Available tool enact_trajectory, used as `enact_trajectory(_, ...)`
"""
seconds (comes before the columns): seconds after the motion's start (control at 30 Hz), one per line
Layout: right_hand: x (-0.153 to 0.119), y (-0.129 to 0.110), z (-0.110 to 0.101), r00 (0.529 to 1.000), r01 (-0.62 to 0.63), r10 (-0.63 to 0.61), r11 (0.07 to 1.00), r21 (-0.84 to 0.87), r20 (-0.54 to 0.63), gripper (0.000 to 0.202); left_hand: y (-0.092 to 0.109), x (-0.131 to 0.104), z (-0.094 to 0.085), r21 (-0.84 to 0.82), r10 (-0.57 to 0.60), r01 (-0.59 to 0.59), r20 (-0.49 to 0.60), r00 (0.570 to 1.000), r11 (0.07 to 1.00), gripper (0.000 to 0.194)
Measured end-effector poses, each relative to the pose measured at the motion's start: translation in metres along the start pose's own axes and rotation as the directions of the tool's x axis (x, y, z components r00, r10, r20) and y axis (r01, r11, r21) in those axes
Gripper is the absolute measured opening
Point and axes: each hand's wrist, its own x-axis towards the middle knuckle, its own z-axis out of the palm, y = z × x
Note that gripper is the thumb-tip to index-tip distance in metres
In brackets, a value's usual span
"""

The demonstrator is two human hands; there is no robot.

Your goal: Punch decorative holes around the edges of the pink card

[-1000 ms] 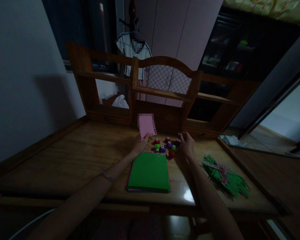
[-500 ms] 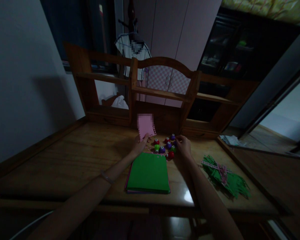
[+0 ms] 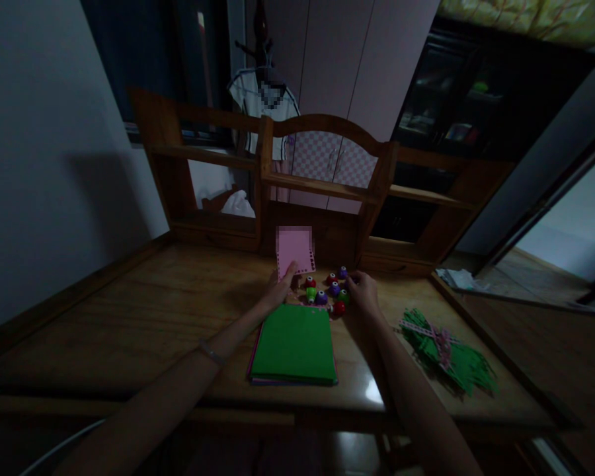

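Pinched between thumb and fingers of my left hand (image 3: pixel 281 285) is a sheet of pink paper (image 3: pixel 295 250), held upright, with small holes punched along its side and lower edges. My right hand (image 3: pixel 364 291) is closed at the right side of a group of small craft punches, its fingertips on a dark purple craft punch that they mostly hide. Around it sit a purple punch (image 3: pixel 343 272), a green punch (image 3: pixel 344 295) and a red punch (image 3: pixel 339 309). A lime green punch (image 3: pixel 311 295) stands nearer my left hand. Below both hands lies a stack of green paper (image 3: pixel 295 344).
On the right of the wooden desk (image 3: pixel 178 317) is a heap of green and pink paper strips (image 3: pixel 443 350). A wooden shelf unit (image 3: pixel 322 184) rises along the back edge. Small punched bits lie near the punches.
The pink sheet has shifted slightly right and turned more squarely toward me. My right hand stays by the punches, its fingertips a little lower.
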Motion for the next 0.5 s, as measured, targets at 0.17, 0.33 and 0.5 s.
enact_trajectory(0.17,0.002,0.007,0.004,1.000,0.015,-0.016,0.997,-0.082,-0.004,0.024,0.002,-0.001,0.005,-0.091,0.030,-0.020,0.106,0.994,0.996,0.044)
enact_trajectory(0.33,0.003,0.014,0.008,0.999,0.039,-0.038,0.987,-0.158,0.010,0.027,0.008,-0.002,0.007,-0.144,0.048,-0.021,0.186,0.981,0.989,0.034)
enact_trajectory(0.5,0.004,0.016,0.009,0.999,0.053,-0.051,0.984,-0.169,0.017,0.028,0.012,-0.003,0.005,-0.162,0.023,0.011,0.208,0.978,0.987,0.033)
